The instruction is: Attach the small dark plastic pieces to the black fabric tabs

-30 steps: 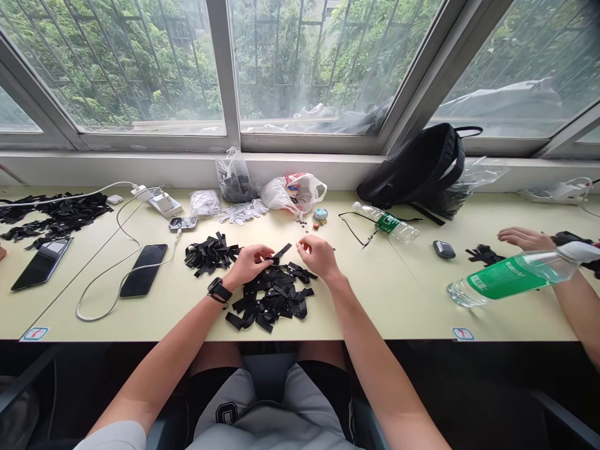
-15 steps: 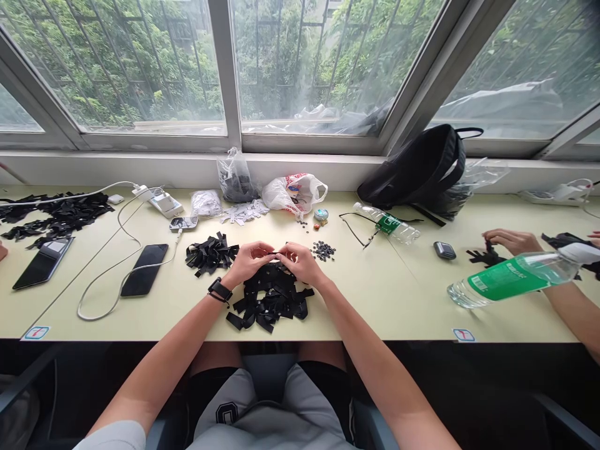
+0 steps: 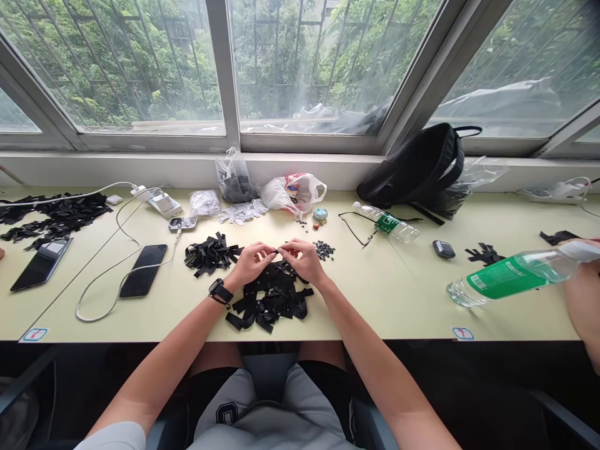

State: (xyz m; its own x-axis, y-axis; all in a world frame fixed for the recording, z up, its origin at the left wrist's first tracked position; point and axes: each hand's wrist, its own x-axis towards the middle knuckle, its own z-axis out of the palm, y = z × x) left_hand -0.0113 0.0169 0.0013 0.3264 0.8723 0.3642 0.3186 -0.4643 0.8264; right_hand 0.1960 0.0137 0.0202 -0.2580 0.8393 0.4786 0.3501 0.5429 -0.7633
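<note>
My left hand and my right hand meet above a heap of black fabric strips, with fingertips pinching a small black strip between them. Left of that heap lies a second pile of black strips. A small cluster of dark metal snaps sits just beyond my right hand. A co-worker's hand is at the right edge, beneath a green-labelled plastic bottle that lies tilted across the view.
Two phones with white cables lie to the left, beside more black strips. Along the window stand plastic bags and a black backpack. Glasses, another bottle and a small grey case rest on the table.
My hands have come together from apart and now pinch the strip. The snap cluster has come into view. The co-worker's hand has withdrawn right from the black pieces.
</note>
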